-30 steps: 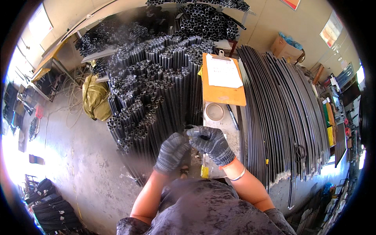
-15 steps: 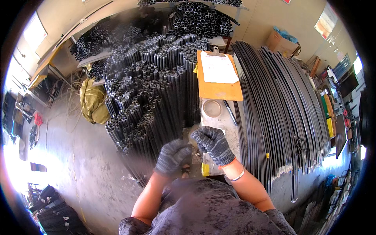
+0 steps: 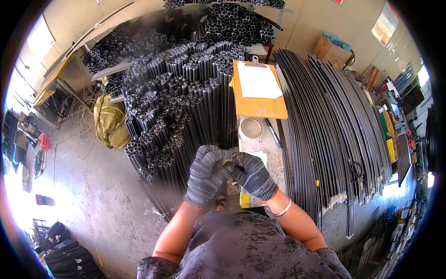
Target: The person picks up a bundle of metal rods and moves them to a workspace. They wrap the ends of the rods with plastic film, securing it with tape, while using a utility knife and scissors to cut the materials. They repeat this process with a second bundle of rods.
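Both my hands wear dark grey knit gloves and meet in front of my chest. My left hand and my right hand pinch a small pale piece between their fingertips; what it is I cannot tell. They hover over the near end of a stack of black metal tubes and a narrow grey slab. On that slab lie a round tape roll, a dark pen and an orange clipboard with white paper.
A long bundle of thin dark rods lies to the right. More tubes are piled at the back. A yellow-green sack sits on the concrete floor at left. A cardboard box stands far right.
My hands have stayed together on the small piece, working it between the fingertips. The view has tilted slightly, so the hands sit a little lower relative to the tubes.
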Motion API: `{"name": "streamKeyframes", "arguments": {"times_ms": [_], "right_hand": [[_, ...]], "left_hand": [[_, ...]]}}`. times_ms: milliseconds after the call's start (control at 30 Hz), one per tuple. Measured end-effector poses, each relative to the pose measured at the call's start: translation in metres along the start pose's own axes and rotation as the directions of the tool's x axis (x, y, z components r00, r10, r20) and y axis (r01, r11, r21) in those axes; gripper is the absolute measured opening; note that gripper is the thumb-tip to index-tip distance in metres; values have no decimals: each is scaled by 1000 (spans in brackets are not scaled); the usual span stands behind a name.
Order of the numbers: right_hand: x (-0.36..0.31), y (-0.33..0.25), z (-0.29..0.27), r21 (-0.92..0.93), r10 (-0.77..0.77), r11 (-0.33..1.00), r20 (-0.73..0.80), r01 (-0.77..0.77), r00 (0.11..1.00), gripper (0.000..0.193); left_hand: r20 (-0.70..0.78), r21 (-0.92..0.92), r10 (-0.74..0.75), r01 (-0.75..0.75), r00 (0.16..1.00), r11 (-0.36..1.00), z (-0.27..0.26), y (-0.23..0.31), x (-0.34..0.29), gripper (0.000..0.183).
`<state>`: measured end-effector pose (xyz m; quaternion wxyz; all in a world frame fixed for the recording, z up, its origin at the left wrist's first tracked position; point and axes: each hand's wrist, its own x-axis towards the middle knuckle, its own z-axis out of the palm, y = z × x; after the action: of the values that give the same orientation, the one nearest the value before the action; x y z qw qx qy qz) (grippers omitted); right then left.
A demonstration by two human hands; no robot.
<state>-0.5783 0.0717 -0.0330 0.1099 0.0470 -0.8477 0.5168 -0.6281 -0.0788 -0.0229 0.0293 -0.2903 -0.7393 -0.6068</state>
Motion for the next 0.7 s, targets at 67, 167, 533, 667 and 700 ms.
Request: {"name": "streamKeyframes", "arguments": {"times_ms": [67,167,533,667,700], "right_hand": [[0,-1,-3,-45,-21,999,41,23,999,29],[-3,10,3,-75,-30,997,-6,30,1000,28],[10,-8,2,-143,-80,986,59,88,995,18],[12,-1,4,-71,-44,996,65,48,997,17],[12,1,4,-91,-43,995,67,49,997,17]], "left_hand": [[-3,-11,-26,26,1000,1000,0,3,0,17],[-13,35,4,-4,1000,999,-1,3,-1,16],[-59,-549,-399,304,915,778,-9,-15,0,15],[136,-819,-439,350,888,455,-17,-11,0,28],[163,-885,-397,312,903,346,-18,-9,-2,34]]}}
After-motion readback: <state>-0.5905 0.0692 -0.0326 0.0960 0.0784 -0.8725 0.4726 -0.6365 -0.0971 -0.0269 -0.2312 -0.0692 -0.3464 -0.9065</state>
